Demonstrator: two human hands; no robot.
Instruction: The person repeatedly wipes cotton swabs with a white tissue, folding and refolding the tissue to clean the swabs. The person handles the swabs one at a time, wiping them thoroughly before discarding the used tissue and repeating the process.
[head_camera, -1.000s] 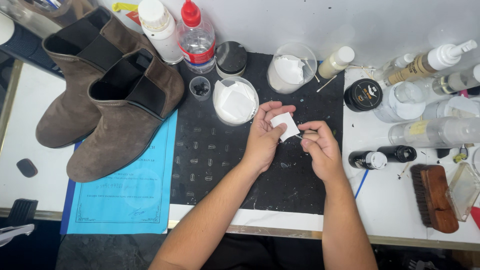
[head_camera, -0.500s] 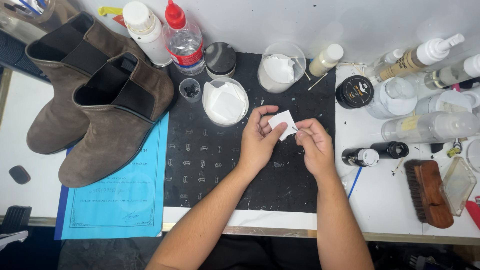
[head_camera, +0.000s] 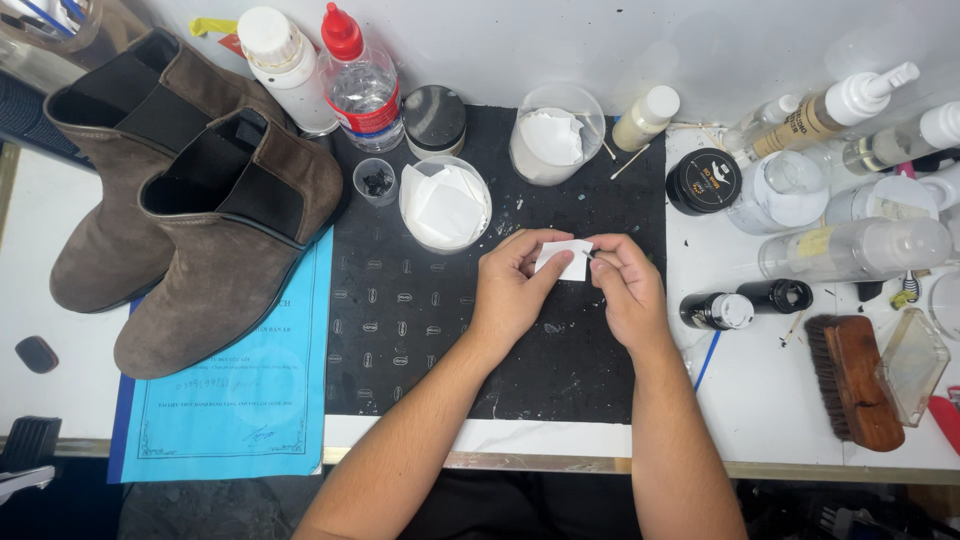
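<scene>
Both hands meet over the middle of the black mat, just past its centre toward 1 o'clock, and share one small white paper piece. The left hand pinches its near edge between thumb and forefinger, fingers narrow and curled; the right hand closes its fingertips on the paper's 3 o'clock side, where something small and dark shows at the thumb, too tiny to tell what it is. As a judgement, the work with this piece looks to be at an early stage: it is held in the air, apart from both boots, and nothing on it reads as wet or stained. The two brown suede boots lie on their sides at 9 to 10 o'clock of the hands, the nearer one partly on a blue sheet, and neither hand touches them, so any treatment of the suede appears not yet begun. At 11 o'clock of the hands a clear cup of white paper squares sits on the mat, with a second clear cup at 12 o'clock holding more white paper. A red-capped bottle stands closed at the back edge. On the white tabletop at 4 o'clock a wooden brush rests unused, bristles turned toward the hands.
</scene>
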